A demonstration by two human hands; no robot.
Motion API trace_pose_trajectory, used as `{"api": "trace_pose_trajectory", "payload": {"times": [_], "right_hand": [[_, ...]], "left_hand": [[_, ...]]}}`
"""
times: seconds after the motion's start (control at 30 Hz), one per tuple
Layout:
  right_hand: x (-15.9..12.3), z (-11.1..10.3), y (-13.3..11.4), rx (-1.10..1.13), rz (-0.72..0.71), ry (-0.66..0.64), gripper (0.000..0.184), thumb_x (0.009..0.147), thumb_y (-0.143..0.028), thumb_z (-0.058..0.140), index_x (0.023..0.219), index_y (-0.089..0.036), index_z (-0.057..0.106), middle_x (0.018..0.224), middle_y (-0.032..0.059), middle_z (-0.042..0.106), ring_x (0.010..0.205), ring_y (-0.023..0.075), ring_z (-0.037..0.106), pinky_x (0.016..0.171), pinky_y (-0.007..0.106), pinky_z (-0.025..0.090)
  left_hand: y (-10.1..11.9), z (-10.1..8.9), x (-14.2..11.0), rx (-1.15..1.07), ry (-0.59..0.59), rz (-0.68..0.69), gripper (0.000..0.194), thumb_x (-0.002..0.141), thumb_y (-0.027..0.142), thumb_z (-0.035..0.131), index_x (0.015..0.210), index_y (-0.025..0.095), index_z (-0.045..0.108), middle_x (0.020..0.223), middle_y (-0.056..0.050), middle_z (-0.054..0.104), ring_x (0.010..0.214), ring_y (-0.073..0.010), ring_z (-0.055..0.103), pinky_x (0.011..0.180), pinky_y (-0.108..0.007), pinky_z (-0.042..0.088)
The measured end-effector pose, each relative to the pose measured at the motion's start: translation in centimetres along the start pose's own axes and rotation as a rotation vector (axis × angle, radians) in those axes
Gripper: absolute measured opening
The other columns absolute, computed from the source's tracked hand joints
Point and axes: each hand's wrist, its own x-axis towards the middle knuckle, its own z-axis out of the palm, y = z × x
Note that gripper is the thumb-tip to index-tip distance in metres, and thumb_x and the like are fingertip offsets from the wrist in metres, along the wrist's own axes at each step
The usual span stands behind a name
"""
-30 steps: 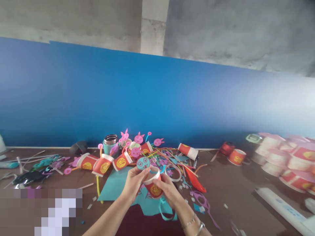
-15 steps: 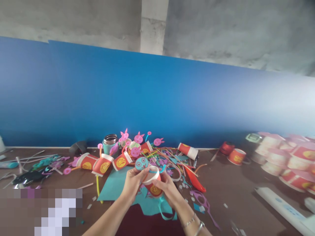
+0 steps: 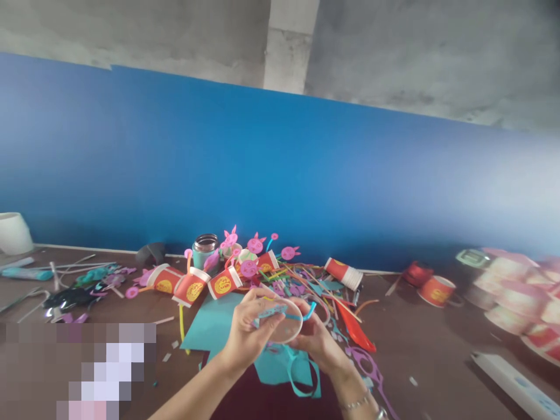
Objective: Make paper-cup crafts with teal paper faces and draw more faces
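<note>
A paper cup [image 3: 289, 326] is tilted so that its round mouth faces me. My right hand [image 3: 318, 335] is closed around the cup's right side and underside. A blue drinking straw [image 3: 310, 311] crosses the cup near its rim, and its bent end sticks out on the right. At the cup's left, my left hand [image 3: 251, 329] pinches a teal paper face [image 3: 272, 310], now seen nearly edge-on, with the thumb near the rim. Fingers partly cover the face and the cup's outer wall. Below the hands lie teal paper scraps [image 3: 271, 367].
Red cups with pink paper faces [image 3: 192, 287] stand and lie behind. A teal flask [image 3: 205, 252], a stack of cups [image 3: 343, 273], a red balloon [image 3: 356, 329], purple scissors [image 3: 367, 361] and a white power strip [image 3: 516, 385] lie around. Many cups [image 3: 520, 297] are piled right.
The cup has been tipped so its mouth turns toward me. The teal face has swung from facing me to nearly edge-on. The view has shifted slightly left.
</note>
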Motion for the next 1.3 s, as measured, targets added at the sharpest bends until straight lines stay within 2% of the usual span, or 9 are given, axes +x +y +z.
{"api": "trace_pose_trajectory", "payload": {"times": [0.2, 0.37, 0.5, 0.63, 0.9, 1.13, 1.23, 1.3], "right_hand": [[-0.24, -0.30, -0.46, -0.081, -0.045, 0.014, 0.053, 0.060, -0.019, 0.081, 0.106, -0.024, 0.058, 0.107, 0.0044, 0.062, 0.096, 0.0232, 0.058, 0.077, 0.032, 0.046], [-0.26, -0.59, -0.22, -0.108, -0.066, 0.029, 0.053, 0.062, -0.019, 0.079, 0.109, -0.024, 0.057, 0.114, 0.0063, 0.060, 0.103, 0.0257, 0.057, 0.080, 0.034, 0.046], [-0.28, -0.72, -0.06, -0.123, -0.073, 0.016, 0.053, 0.064, -0.019, 0.078, 0.112, -0.025, 0.055, 0.114, 0.0068, 0.060, 0.104, 0.0262, 0.056, 0.080, 0.035, 0.046], [-0.32, -0.56, -0.40, -0.179, -0.090, 0.001, 0.051, 0.066, -0.020, 0.077, 0.111, -0.025, 0.055, 0.105, 0.0047, 0.061, 0.095, 0.0230, 0.058, 0.078, 0.033, 0.046], [-0.21, -0.46, -0.43, -0.186, -0.105, -0.038, 0.052, 0.067, -0.023, 0.077, 0.113, -0.025, 0.054, 0.108, 0.0056, 0.060, 0.094, 0.0223, 0.058, 0.077, 0.033, 0.047], [-0.20, -0.60, -0.27, -0.186, -0.114, -0.023, 0.051, 0.067, -0.022, 0.077, 0.112, -0.025, 0.055, 0.110, 0.0056, 0.061, 0.096, 0.0224, 0.058, 0.078, 0.032, 0.047], [0.00, -0.54, -0.10, -0.147, -0.089, 0.009, 0.052, 0.065, -0.022, 0.078, 0.112, -0.025, 0.055, 0.111, 0.0058, 0.062, 0.097, 0.0227, 0.059, 0.080, 0.033, 0.047], [0.27, -0.38, -0.10, -0.104, -0.056, 0.038, 0.053, 0.064, -0.024, 0.080, 0.112, -0.024, 0.056, 0.107, 0.0059, 0.065, 0.095, 0.0233, 0.061, 0.081, 0.035, 0.047]], "left_hand": [[0.48, -0.15, -0.04, 0.087, -0.022, 0.131, 0.018, 0.075, 0.017, 0.065, 0.087, 0.026, 0.074, 0.079, -0.008, 0.072, 0.088, -0.0263, 0.060, 0.078, -0.039, 0.047], [0.53, -0.13, -0.19, 0.112, 0.003, 0.162, 0.016, 0.075, 0.016, 0.065, 0.086, 0.024, 0.072, 0.079, -0.008, 0.068, 0.088, -0.0259, 0.060, 0.079, -0.039, 0.047], [0.50, -0.06, -0.34, 0.136, 0.028, 0.188, 0.014, 0.074, 0.015, 0.065, 0.085, 0.022, 0.071, 0.085, -0.010, 0.066, 0.086, -0.0244, 0.060, 0.077, -0.037, 0.048], [0.41, -0.02, -0.44, 0.182, 0.048, 0.231, 0.013, 0.075, 0.013, 0.063, 0.084, 0.021, 0.069, 0.084, -0.010, 0.065, 0.085, -0.0235, 0.060, 0.076, -0.037, 0.049], [0.43, 0.14, -0.48, 0.293, 0.082, 0.401, 0.018, 0.076, 0.008, 0.062, 0.089, 0.020, 0.063, 0.076, -0.004, 0.068, 0.082, -0.0193, 0.058, 0.075, -0.034, 0.048], [-0.14, 0.09, -0.73, 0.328, 0.013, 0.368, 0.020, 0.076, 0.008, 0.060, 0.091, 0.021, 0.063, 0.082, -0.006, 0.069, 0.089, -0.0212, 0.057, 0.080, -0.036, 0.046], [-0.34, 0.24, -0.59, 0.268, -0.014, 0.277, 0.017, 0.075, 0.009, 0.059, 0.086, 0.021, 0.064, 0.084, -0.006, 0.068, 0.091, -0.0225, 0.056, 0.083, -0.038, 0.045], [-0.39, 0.40, -0.33, 0.191, 0.022, 0.161, 0.015, 0.075, 0.011, 0.059, 0.084, 0.021, 0.065, 0.086, -0.006, 0.067, 0.091, -0.0228, 0.056, 0.083, -0.037, 0.045]]}}
